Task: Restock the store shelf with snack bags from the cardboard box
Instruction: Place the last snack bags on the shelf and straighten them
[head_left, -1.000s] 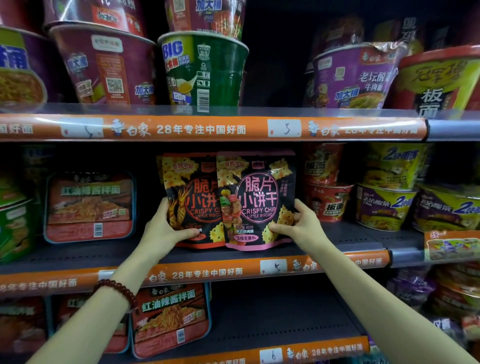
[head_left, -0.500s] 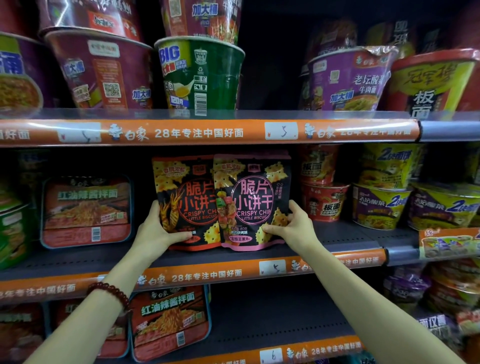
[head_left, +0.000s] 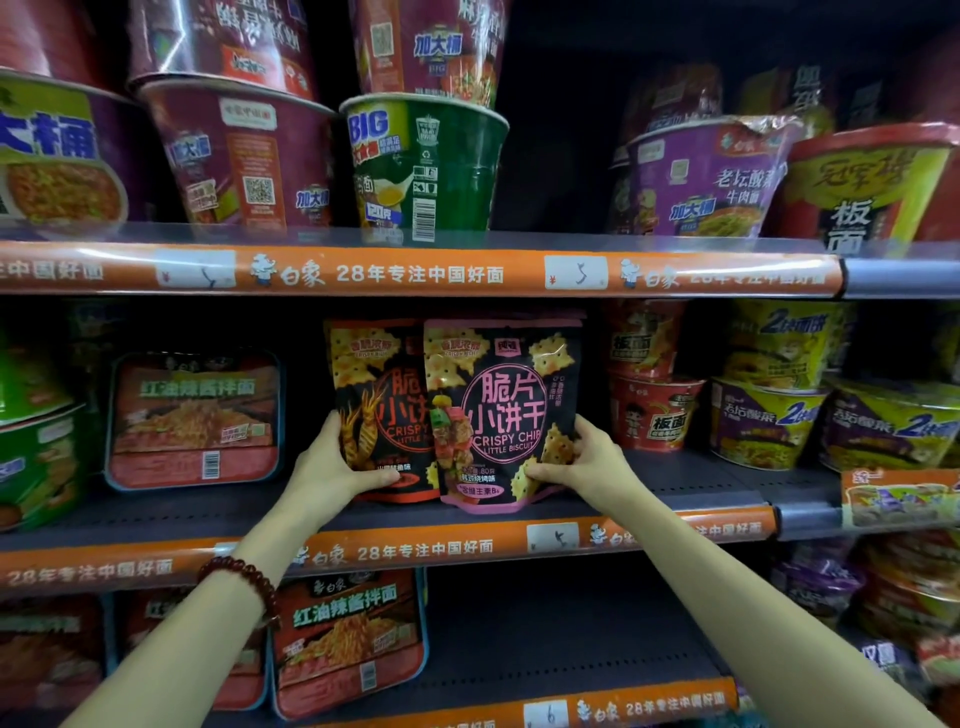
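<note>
To my left on the grey metal middle shelf (head_left: 171, 512), a flat red noodle tray with a blue rim (head_left: 193, 418) is standing on edge, face out, so I am keeping my bags in the gap beside it. My left hand (head_left: 332, 467) is gripping the lower left corner of the black foil snack bag with orange trim (head_left: 376, 410), thumb across its front, because that is where I can steer it upright without covering the label. It is standing partly behind the black foil snack bag with pink trim (head_left: 501, 410), which overlaps its right side; I am holding them as a pair so they line up as one facing. My right hand (head_left: 582, 462) is pinching the pink bag's lower right corner, fingers curled round its edge. Both bags seem to be resting with their bottom seams on the shelf, though my hands are hiding part of that line. To the right, red paper noodle cups (head_left: 652, 415) are stacked close by, so I am keeping the bags clear of them. The cardboard box is out of view.
</note>
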